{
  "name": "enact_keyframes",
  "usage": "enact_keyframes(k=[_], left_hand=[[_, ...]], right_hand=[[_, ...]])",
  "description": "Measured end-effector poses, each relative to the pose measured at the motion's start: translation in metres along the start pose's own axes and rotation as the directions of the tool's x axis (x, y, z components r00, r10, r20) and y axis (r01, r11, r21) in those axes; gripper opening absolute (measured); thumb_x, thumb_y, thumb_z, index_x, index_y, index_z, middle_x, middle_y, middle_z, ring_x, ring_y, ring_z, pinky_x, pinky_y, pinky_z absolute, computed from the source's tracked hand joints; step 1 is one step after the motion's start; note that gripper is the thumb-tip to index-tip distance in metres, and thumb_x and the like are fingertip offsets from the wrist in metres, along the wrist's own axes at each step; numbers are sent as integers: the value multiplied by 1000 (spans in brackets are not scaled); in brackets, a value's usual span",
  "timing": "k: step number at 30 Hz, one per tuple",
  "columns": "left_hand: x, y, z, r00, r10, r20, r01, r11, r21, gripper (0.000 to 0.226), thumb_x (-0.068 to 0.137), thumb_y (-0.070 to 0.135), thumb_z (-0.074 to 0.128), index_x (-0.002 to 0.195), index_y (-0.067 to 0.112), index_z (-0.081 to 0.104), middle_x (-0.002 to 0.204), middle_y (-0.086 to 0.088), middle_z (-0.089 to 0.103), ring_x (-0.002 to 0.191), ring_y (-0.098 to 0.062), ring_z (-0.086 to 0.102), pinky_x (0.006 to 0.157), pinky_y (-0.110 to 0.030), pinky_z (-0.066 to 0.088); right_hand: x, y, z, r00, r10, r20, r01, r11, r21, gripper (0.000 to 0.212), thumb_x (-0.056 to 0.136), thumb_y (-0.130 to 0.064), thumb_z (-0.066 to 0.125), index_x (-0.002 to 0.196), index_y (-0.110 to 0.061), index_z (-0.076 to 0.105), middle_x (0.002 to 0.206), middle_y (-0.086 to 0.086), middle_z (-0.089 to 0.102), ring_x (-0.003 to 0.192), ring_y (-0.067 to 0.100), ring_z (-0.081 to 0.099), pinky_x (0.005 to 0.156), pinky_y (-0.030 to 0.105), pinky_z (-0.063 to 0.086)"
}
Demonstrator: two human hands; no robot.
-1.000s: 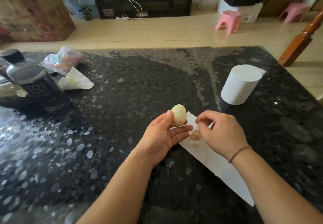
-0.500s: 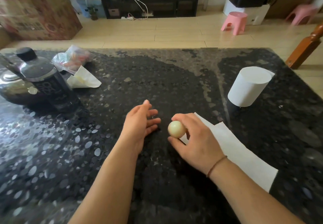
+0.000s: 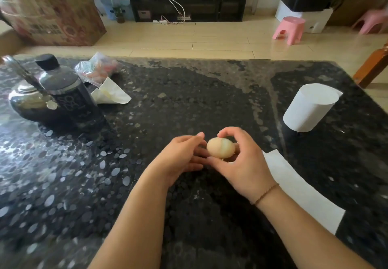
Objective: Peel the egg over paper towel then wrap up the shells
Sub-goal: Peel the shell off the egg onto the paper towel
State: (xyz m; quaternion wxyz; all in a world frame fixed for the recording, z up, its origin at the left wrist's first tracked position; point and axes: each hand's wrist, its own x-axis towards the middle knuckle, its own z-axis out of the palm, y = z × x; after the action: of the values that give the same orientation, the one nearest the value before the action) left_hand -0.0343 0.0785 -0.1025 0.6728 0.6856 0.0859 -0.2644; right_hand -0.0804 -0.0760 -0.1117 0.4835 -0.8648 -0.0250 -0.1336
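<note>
My right hand (image 3: 241, 163) holds a pale egg (image 3: 220, 148) between thumb and fingers, just above the dark speckled table (image 3: 168, 104). The egg looks smooth; I cannot tell how much shell is on it. My left hand (image 3: 180, 157) sits right beside the egg on its left, fingers stretched toward it and nearly touching. A white sheet of paper towel (image 3: 298, 189) lies flat on the table to the right, partly under my right wrist. No shell pieces show on the visible part of the sheet.
A white paper towel roll (image 3: 308, 109) stands at the right. A dark bottle with a black cap (image 3: 63, 92), a metal kettle (image 3: 27, 98), a plastic bag (image 3: 98, 69) and a crumpled tissue (image 3: 111, 94) sit at the left. A wooden chair (image 3: 373, 65) stands past the right edge.
The egg went from my left hand to my right hand. My left hand then moved back in beside the egg. The view shifted, so the towel now lies further right.
</note>
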Motion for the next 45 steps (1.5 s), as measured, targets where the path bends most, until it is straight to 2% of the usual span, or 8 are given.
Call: enact_keyframes(k=[7,13,18,22,29,34,40,45], left_hand=[[-5,0,-1,987,89,134,-80,994,-74,12,96,17,61,95,7,69,80,-9,69,70,-15,65,70,-26,55],[-4,1,-4,996,22,91,-27,998,56,24,95,31,63,87,9,66,73,-6,67,60,-14,60,56,-22,50],[6,-3,-5,984,50,-169,-27,990,135,25,96,38,58,93,15,68,78,-2,68,65,-15,63,59,-27,49],[7,-1,-7,968,79,-237,-62,995,79,22,97,36,57,98,16,67,83,-3,70,68,-16,64,63,-28,50],[6,-2,-5,971,103,-216,-69,985,159,21,97,35,56,103,19,68,89,-3,72,72,-15,66,68,-29,54],[-1,-2,-3,995,68,78,-81,979,189,25,97,38,58,106,17,70,94,-3,72,74,-10,68,72,-28,54],[-6,2,5,952,192,238,-132,960,-246,36,90,27,58,117,5,66,106,-18,71,89,-25,69,72,-27,58],[-6,1,13,935,262,241,-151,905,-398,36,93,16,56,127,4,58,113,-18,71,94,-25,72,82,-31,60]], right_hand=[[1,-3,-7,991,131,-24,-131,991,-32,33,72,-46,75,98,-32,59,92,-16,63,83,6,63,68,18,54],[-3,5,-1,966,202,159,-223,966,130,44,70,-28,82,106,-40,58,96,-12,64,79,16,69,71,38,60],[-9,2,2,978,137,156,-116,984,-137,25,78,-47,68,96,-31,62,83,-11,67,76,6,62,67,22,53],[-16,-1,11,953,126,275,41,848,-528,36,83,-62,47,93,-28,53,85,-6,64,80,18,60,67,34,48],[-15,-3,15,951,132,279,56,814,-578,41,84,-64,42,89,-24,53,85,-4,63,80,21,61,67,35,49],[-4,-7,-6,960,217,175,-189,968,-163,36,73,-62,60,85,-28,65,71,-9,67,69,4,62,60,18,48],[3,-11,-24,956,294,-5,-282,922,264,51,67,-55,71,108,-34,49,74,0,70,59,8,64,60,24,49],[3,-13,-26,984,132,-116,-114,982,151,18,79,-24,75,87,-34,62,84,-13,70,77,5,66,63,17,54]])
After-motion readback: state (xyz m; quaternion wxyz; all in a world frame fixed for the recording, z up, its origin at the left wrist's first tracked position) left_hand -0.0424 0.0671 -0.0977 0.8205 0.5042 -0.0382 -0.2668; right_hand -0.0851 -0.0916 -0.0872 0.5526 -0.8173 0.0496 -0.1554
